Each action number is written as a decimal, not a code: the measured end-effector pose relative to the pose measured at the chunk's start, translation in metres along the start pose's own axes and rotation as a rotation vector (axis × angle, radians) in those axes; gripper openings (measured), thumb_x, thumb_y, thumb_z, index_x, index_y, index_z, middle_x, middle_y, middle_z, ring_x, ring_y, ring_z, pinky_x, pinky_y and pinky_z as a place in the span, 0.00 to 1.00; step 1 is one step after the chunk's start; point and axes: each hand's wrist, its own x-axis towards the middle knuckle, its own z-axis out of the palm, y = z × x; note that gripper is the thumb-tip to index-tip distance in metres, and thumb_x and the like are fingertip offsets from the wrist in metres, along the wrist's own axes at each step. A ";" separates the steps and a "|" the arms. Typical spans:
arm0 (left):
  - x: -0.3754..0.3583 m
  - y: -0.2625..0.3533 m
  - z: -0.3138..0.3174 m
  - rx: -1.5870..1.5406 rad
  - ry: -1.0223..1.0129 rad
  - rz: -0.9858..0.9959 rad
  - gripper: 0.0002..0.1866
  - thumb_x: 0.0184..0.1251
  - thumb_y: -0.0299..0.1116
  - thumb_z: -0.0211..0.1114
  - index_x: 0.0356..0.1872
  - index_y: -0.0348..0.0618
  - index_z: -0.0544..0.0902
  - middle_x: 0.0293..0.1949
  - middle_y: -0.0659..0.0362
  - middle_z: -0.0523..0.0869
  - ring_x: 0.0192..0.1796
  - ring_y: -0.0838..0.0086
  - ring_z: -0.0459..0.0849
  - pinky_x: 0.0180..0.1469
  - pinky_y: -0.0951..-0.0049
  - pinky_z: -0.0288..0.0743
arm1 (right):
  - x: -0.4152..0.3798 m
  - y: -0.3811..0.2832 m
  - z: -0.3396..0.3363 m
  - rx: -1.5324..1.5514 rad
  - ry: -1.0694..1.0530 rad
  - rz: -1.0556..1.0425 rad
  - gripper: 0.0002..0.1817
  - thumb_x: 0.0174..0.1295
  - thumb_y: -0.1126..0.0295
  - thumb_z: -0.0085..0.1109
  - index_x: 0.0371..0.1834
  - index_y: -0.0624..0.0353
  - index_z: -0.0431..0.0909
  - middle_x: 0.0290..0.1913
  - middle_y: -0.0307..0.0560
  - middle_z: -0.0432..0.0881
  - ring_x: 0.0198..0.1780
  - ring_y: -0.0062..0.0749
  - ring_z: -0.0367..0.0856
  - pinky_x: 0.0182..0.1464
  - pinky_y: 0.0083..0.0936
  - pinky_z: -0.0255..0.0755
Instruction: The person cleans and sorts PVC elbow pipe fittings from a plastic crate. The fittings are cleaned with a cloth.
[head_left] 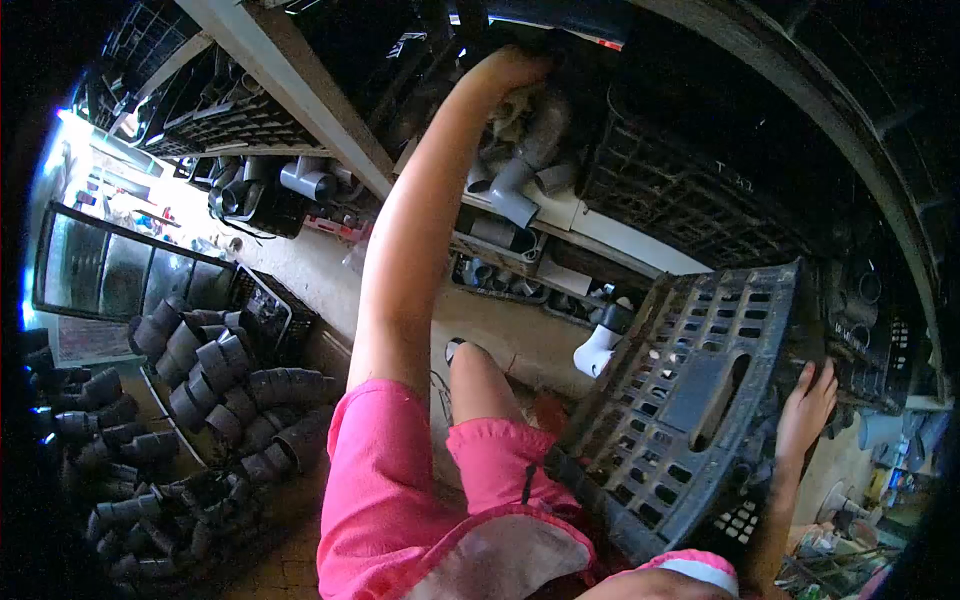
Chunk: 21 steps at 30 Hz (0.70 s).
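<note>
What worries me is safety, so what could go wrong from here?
The crate could slip: it is tilted, with only the right hand at its side. The left hand, reaching up near the grey fitting, might knock it down. The loose heap of fittings could perhaps shift or trip someone.

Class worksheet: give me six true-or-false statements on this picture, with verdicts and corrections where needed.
1. The left hand appears higher in the picture than the right hand. True.
2. The large slotted crate is bright yellow. False: the slotted crate is dark.
3. Dark pipe fittings are piled at the picture's left. True.
4. The left hand touches the slotted crate. False: it is apart from it, up among the shelves.
5. A white fitting appears left of the slotted crate. True.
6. The left sleeve is blue. False: the left sleeve is pink.
</note>
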 end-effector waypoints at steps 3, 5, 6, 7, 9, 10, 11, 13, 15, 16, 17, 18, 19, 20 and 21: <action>0.037 0.002 0.023 -0.062 -0.126 -0.107 0.25 0.64 0.46 0.65 0.56 0.40 0.83 0.50 0.48 0.87 0.53 0.57 0.84 0.55 0.56 0.76 | -0.003 -0.014 -0.003 0.017 -0.006 0.018 0.35 0.74 0.41 0.38 0.64 0.63 0.70 0.53 0.70 0.74 0.53 0.66 0.72 0.56 0.53 0.66; 0.053 0.001 0.038 -0.101 -0.166 -0.181 0.25 0.64 0.46 0.66 0.57 0.41 0.82 0.51 0.48 0.86 0.54 0.57 0.83 0.56 0.55 0.76 | 0.000 -0.014 -0.002 -0.009 -0.021 0.009 0.35 0.74 0.41 0.38 0.64 0.63 0.70 0.51 0.69 0.73 0.51 0.66 0.71 0.55 0.53 0.66; 0.058 0.001 0.044 -0.110 -0.174 -0.207 0.25 0.64 0.46 0.66 0.57 0.42 0.82 0.52 0.48 0.86 0.55 0.56 0.83 0.56 0.54 0.76 | 0.002 -0.013 -0.002 -0.002 -0.024 0.001 0.35 0.74 0.41 0.38 0.65 0.63 0.70 0.51 0.70 0.73 0.51 0.66 0.71 0.56 0.53 0.65; 0.063 -0.003 0.052 -0.120 -0.177 -0.232 0.25 0.64 0.46 0.66 0.57 0.42 0.82 0.53 0.48 0.85 0.55 0.56 0.83 0.56 0.53 0.76 | 0.002 -0.013 0.000 0.009 -0.027 -0.005 0.35 0.74 0.41 0.37 0.65 0.63 0.70 0.51 0.70 0.73 0.51 0.66 0.71 0.56 0.53 0.64; 0.064 -0.003 0.061 -0.140 -0.176 -0.273 0.25 0.64 0.46 0.66 0.58 0.44 0.82 0.54 0.48 0.85 0.56 0.55 0.83 0.57 0.51 0.76 | 0.003 -0.015 0.003 0.021 -0.051 0.033 0.34 0.74 0.42 0.38 0.66 0.63 0.69 0.53 0.69 0.72 0.54 0.65 0.69 0.58 0.54 0.62; 0.062 -0.004 0.063 -0.145 -0.172 -0.287 0.25 0.64 0.46 0.66 0.58 0.44 0.82 0.55 0.48 0.85 0.56 0.55 0.83 0.57 0.51 0.76 | 0.003 -0.019 -0.001 0.033 -0.068 0.055 0.34 0.74 0.43 0.38 0.66 0.64 0.69 0.53 0.69 0.72 0.55 0.64 0.68 0.58 0.54 0.62; 0.061 -0.004 0.065 -0.144 -0.167 -0.298 0.25 0.64 0.46 0.66 0.59 0.45 0.82 0.56 0.48 0.84 0.57 0.54 0.83 0.57 0.50 0.76 | 0.004 -0.022 -0.005 0.044 -0.084 0.076 0.34 0.74 0.43 0.38 0.66 0.64 0.69 0.54 0.69 0.71 0.56 0.64 0.68 0.59 0.54 0.62; 0.058 -0.004 0.067 -0.117 -0.156 -0.296 0.25 0.64 0.46 0.67 0.59 0.46 0.82 0.57 0.48 0.84 0.58 0.54 0.82 0.57 0.48 0.77 | 0.004 -0.023 -0.006 0.038 -0.106 0.078 0.33 0.75 0.46 0.38 0.67 0.65 0.67 0.56 0.68 0.71 0.58 0.63 0.67 0.60 0.54 0.61; 0.053 -0.002 0.067 -0.012 -0.147 -0.239 0.25 0.64 0.46 0.66 0.59 0.46 0.82 0.56 0.48 0.84 0.58 0.55 0.83 0.58 0.50 0.77 | 0.002 -0.021 -0.004 0.021 -0.109 0.078 0.33 0.75 0.46 0.38 0.67 0.65 0.67 0.56 0.69 0.71 0.58 0.63 0.67 0.60 0.54 0.61; 0.045 0.007 0.066 0.049 -0.126 -0.237 0.25 0.64 0.46 0.66 0.59 0.46 0.82 0.56 0.48 0.85 0.57 0.55 0.83 0.58 0.50 0.77 | 0.002 -0.021 -0.004 0.012 -0.101 0.066 0.33 0.75 0.46 0.37 0.67 0.65 0.67 0.56 0.69 0.71 0.57 0.63 0.67 0.60 0.54 0.61; 0.043 0.008 0.068 0.087 -0.117 -0.236 0.24 0.64 0.46 0.66 0.59 0.46 0.82 0.56 0.48 0.85 0.57 0.55 0.83 0.58 0.51 0.77 | 0.001 -0.020 -0.003 0.003 -0.092 0.056 0.33 0.75 0.46 0.37 0.67 0.65 0.67 0.56 0.69 0.71 0.57 0.63 0.67 0.60 0.54 0.62; 0.042 0.009 0.070 0.125 -0.108 -0.236 0.24 0.64 0.46 0.65 0.58 0.46 0.82 0.56 0.48 0.85 0.57 0.55 0.83 0.58 0.51 0.77 | 0.000 -0.020 -0.003 -0.005 -0.082 0.045 0.33 0.75 0.46 0.37 0.66 0.65 0.67 0.55 0.69 0.71 0.57 0.63 0.68 0.59 0.54 0.62; 0.052 0.001 0.081 0.141 -0.107 -0.240 0.24 0.64 0.46 0.65 0.58 0.46 0.83 0.56 0.48 0.84 0.57 0.55 0.83 0.58 0.51 0.77 | 0.000 -0.019 -0.002 -0.005 -0.064 0.032 0.33 0.75 0.46 0.37 0.66 0.66 0.68 0.55 0.69 0.72 0.56 0.63 0.68 0.59 0.54 0.62; 0.066 -0.012 0.095 0.158 -0.104 -0.244 0.24 0.64 0.46 0.65 0.58 0.47 0.83 0.57 0.48 0.84 0.57 0.55 0.83 0.59 0.51 0.76 | 0.000 -0.019 0.000 -0.004 -0.045 0.017 0.33 0.75 0.46 0.37 0.65 0.66 0.68 0.54 0.69 0.72 0.56 0.63 0.68 0.58 0.54 0.62; 0.083 -0.026 0.109 0.175 -0.101 -0.248 0.24 0.64 0.46 0.64 0.57 0.47 0.83 0.57 0.48 0.84 0.57 0.55 0.83 0.59 0.51 0.76 | 0.001 -0.018 0.001 -0.004 -0.026 0.004 0.33 0.75 0.45 0.37 0.65 0.67 0.68 0.54 0.69 0.72 0.55 0.63 0.69 0.58 0.54 0.63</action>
